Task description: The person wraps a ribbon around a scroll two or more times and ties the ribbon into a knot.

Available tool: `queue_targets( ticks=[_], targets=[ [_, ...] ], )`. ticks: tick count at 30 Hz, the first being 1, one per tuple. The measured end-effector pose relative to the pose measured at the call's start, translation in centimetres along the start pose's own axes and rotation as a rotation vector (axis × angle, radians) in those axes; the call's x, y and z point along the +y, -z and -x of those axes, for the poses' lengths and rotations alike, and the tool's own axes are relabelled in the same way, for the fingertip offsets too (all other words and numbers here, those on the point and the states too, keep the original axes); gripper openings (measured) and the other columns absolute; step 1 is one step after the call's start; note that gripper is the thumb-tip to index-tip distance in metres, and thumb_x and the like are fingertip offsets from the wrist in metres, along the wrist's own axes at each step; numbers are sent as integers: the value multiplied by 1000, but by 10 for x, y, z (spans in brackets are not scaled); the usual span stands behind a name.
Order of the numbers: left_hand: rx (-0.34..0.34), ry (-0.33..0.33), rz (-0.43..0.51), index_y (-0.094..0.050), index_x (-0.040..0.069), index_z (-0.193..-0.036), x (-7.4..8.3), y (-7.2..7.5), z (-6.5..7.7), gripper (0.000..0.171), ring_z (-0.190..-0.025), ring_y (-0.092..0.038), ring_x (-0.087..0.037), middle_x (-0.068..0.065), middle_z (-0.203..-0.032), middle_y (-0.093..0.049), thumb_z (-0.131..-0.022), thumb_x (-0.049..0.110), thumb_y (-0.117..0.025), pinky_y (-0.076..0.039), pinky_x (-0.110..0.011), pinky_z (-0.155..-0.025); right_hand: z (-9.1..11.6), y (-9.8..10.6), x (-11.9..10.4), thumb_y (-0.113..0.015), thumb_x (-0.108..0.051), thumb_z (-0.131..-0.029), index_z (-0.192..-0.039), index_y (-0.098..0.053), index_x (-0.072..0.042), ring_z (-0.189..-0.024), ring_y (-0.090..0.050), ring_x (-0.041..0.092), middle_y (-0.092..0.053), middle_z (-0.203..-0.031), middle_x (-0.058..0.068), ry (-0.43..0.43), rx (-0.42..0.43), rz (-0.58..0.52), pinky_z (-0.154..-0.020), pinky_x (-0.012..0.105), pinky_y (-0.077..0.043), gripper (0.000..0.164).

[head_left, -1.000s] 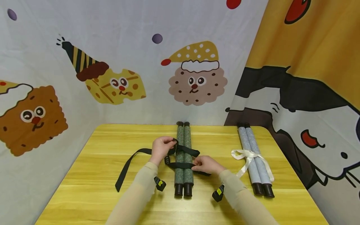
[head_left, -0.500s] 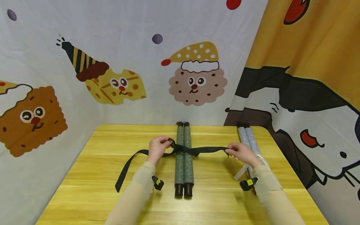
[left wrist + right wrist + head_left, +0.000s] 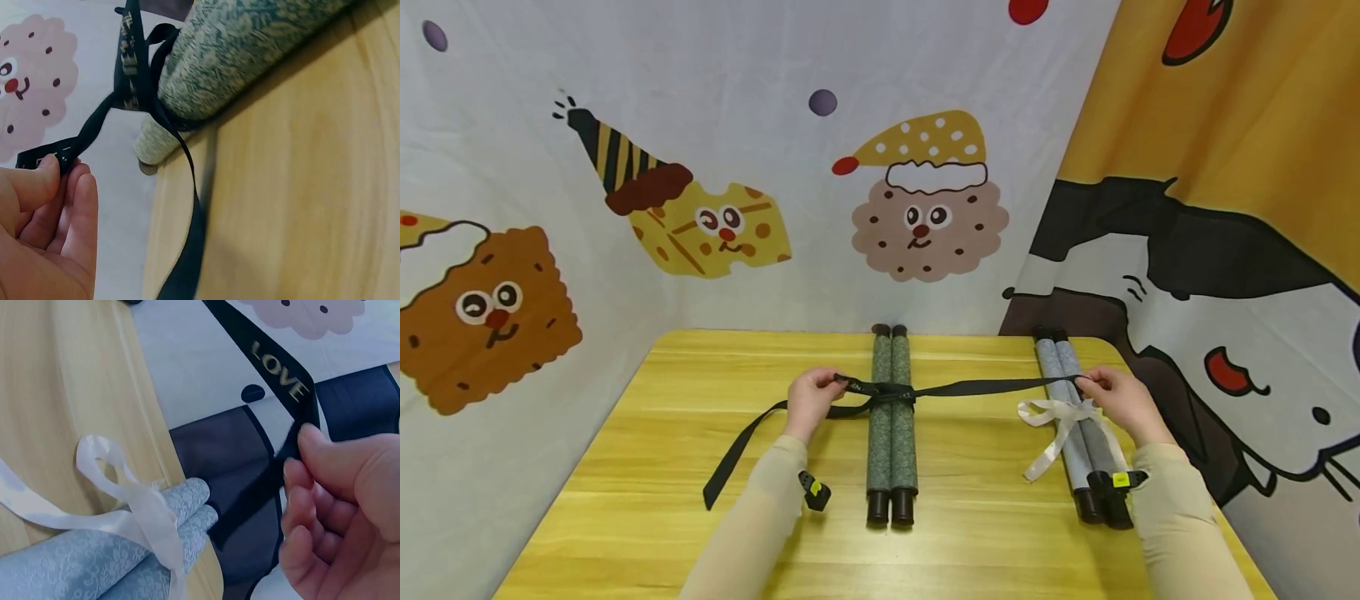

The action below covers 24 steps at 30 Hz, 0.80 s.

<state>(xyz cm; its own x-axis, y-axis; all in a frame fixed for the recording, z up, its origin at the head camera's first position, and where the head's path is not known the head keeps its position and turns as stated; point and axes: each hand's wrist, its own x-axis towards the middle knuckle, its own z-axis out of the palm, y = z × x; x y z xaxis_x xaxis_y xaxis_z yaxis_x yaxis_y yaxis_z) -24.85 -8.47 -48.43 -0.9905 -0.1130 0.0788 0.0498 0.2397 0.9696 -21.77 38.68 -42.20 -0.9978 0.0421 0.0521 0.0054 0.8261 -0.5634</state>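
Observation:
Two green patterned scrolls [image 3: 904, 458] with dark brown ends lie side by side on the table, a black ribbon [image 3: 985, 387] knotted across them. My left hand [image 3: 810, 404] pinches a piece of that ribbon between thumb and fingertips, left of the knot. Out to the right, my right hand [image 3: 1123, 404] pinches another length, drawn straight across and above the other rolls. Gold letters reading LOVE show on the black ribbon [image 3: 275, 369] in the right wrist view. A loose tail [image 3: 187, 256] hangs below the knot in the left wrist view. The scrolls' undersides are hidden.
Two light blue scrolls [image 3: 1051, 362] lie at the right, tied with a white ribbon [image 3: 1062, 417] in a bow; my right forearm partly covers them. The wooden table [image 3: 647, 467] meets a cartoon-printed cloth [image 3: 737, 308] behind.
My right hand has gone from beside the green scrolls far to the right, pulling its ribbon length taut. My left hand has shifted slightly left. The ribbon has tightened into a knot.

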Motion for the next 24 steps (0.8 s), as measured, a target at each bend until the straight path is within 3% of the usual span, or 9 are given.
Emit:
queue_targets(
  ticks=[5,9,15,18,24],
  targets=[
    [-1,26,17,-74,-5,-101,-10,2,0,12,-80,-71,-25,-15,-88,-71,-91,-4,-67,-59,-40,-76,5,0,1,-57,-24,-102,-99,-59,3,-70,-55,27,-62,-83,14,-20,136,89,-59,35,-40,27],
    [-25,64,5,-72,-8,-103,-15,2,-1,14,-76,-71,-26,-16,-84,-69,-90,-5,-67,-59,-36,-71,5,-2,1,-59,-22,-101,-95,-58,0,-65,-49,23,-57,-77,9,15,105,125,-56,34,-37,23],
    [-42,106,-36,-69,-9,-102,-15,3,0,14,-72,-71,-26,-15,-81,-69,-91,-1,-67,-59,-43,-72,3,-5,0,-60,-19,-100,-93,-58,-1,-63,-48,21,-56,-75,5,28,66,126,-55,34,-37,19],
    [-77,140,-30,-64,-10,-104,-14,3,2,16,-80,-71,-33,-20,-87,-70,-93,2,-66,-58,-46,-75,3,-5,0,-59,-19,-100,-94,-59,0,-63,-48,22,-57,-76,7,27,68,127,-54,34,-37,21],
    [-117,169,-137,-47,-13,-136,-17,9,2,52,-108,-63,-41,-33,-126,-56,-97,17,-63,-54,-47,-87,3,-6,1,-60,-22,-100,-95,-58,-1,-66,-49,22,-56,-77,7,15,56,117,-55,34,-38,22]
  ],
)
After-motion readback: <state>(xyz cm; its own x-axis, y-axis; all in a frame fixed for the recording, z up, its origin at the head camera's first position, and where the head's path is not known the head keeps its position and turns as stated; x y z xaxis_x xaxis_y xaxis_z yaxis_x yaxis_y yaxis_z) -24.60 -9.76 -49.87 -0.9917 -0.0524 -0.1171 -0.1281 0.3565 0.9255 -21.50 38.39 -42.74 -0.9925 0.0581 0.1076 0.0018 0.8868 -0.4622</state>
